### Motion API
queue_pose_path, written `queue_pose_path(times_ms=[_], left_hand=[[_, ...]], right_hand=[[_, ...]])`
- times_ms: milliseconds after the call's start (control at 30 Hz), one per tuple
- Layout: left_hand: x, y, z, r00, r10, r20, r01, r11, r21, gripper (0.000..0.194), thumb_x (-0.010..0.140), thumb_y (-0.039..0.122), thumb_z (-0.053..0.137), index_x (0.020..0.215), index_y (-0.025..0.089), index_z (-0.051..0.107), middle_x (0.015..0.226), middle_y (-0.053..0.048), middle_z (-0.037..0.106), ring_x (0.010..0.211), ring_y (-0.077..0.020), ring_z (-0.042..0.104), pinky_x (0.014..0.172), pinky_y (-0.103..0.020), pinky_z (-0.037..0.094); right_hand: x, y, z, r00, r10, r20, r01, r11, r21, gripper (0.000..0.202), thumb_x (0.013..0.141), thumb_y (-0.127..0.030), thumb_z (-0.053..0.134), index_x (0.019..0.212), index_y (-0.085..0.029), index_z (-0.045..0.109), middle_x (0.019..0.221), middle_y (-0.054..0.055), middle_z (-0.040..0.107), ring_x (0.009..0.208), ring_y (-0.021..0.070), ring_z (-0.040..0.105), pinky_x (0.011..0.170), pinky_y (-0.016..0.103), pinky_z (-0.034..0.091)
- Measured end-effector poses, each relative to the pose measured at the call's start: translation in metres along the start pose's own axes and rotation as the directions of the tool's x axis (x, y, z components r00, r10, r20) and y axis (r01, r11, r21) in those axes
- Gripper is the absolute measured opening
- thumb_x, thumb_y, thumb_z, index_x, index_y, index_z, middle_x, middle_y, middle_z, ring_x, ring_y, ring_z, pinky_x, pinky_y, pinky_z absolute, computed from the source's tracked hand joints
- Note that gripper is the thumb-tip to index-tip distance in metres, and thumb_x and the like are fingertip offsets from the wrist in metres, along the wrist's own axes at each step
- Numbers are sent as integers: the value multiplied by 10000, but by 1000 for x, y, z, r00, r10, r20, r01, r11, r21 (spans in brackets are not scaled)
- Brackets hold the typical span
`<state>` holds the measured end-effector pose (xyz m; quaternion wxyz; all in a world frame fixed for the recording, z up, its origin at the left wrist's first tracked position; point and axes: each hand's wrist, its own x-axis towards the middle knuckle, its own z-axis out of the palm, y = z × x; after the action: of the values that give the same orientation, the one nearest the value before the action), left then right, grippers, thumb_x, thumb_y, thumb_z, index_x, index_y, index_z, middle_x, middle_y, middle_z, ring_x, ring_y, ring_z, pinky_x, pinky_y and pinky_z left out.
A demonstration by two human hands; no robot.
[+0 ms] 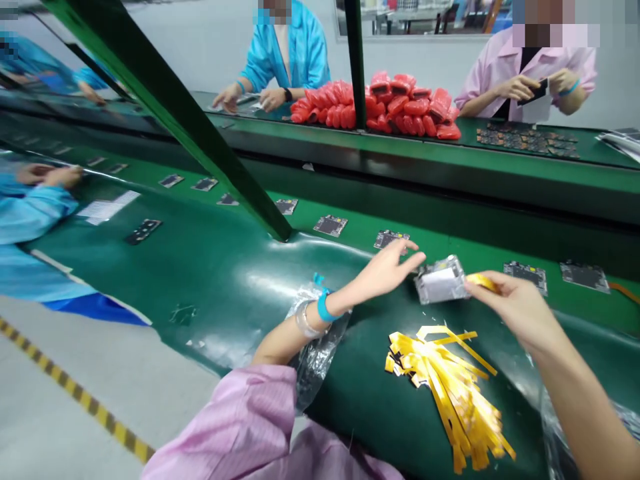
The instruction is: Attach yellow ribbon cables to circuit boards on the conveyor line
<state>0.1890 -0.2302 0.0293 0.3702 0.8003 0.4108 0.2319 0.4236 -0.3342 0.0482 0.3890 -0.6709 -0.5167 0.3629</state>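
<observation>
My right hand (515, 303) pinches the right edge of a circuit board (441, 281) that has a pale, shiny rectangle on its face. A yellow ribbon cable (483, 283) shows at the same fingers. To the left of that board is my left hand (387, 268), fingers stretched and apart, with nothing visible in it. Its fingertips overlap another circuit board (390, 238) on the green belt; whether they touch it I cannot tell. Below both hands, a loose pile of yellow ribbon cables (450, 380) lies on the green mat (360, 373).
More circuit boards (330, 225) lie in a row along the belt (450, 247). A slanted green post (200, 127) stands at left. Across the line, red-wrapped parcels (400, 107) are heaped before two people. Another person's blue sleeve (35, 207) reaches in from the left.
</observation>
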Motion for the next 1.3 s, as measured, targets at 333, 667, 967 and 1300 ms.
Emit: queue_pose_path(times_ms=[333, 667, 967, 1300], left_hand=[[38, -132, -101, 953, -299, -54, 297, 883, 364, 578, 889, 188, 634, 1450, 237, 502, 1594, -158, 456, 1532, -423, 233, 1144, -699, 215], [45, -131, -101, 971, -133, -199, 210, 873, 439, 293, 787, 200, 818, 1033, 149, 668, 1227, -163, 641, 1323, -384, 408, 1120, -522, 291], [30, -37, -57, 906, 32, -422, -52, 998, -36, 229, 958, 386, 641, 910, 185, 542, 856, -18, 652, 799, -143, 608, 712, -243, 458], [-53, 49, 8, 997, -18, 74, 60, 787, -614, 419, 838, 421, 797, 756, 185, 460, 644, 63, 522, 593, -73, 489, 551, -204, 349]], right_hand=[[37, 45, -31, 927, -61, -370, -12, 981, -193, 472, 930, -596, 595, 1101, -169, 703, 1275, 230, 665, 1199, 396, 624, 808, 423, 531], [-53, 33, 77, 913, -208, 352, 307, 917, -255, 136, 953, -340, 658, 896, -249, 742, 914, 57, 748, 895, 249, 692, 813, 375, 533], [-45, 32, 91, 903, -209, 376, 307, 925, -224, 223, 994, -316, 600, 786, -240, 634, 834, 34, 718, 861, 250, 657, 848, 414, 467], [-93, -16, 30, 954, -245, -170, 229, 967, -108, 163, 961, -323, 683, 1107, -276, 625, 675, -75, 397, 594, 135, 462, 618, 260, 430]])
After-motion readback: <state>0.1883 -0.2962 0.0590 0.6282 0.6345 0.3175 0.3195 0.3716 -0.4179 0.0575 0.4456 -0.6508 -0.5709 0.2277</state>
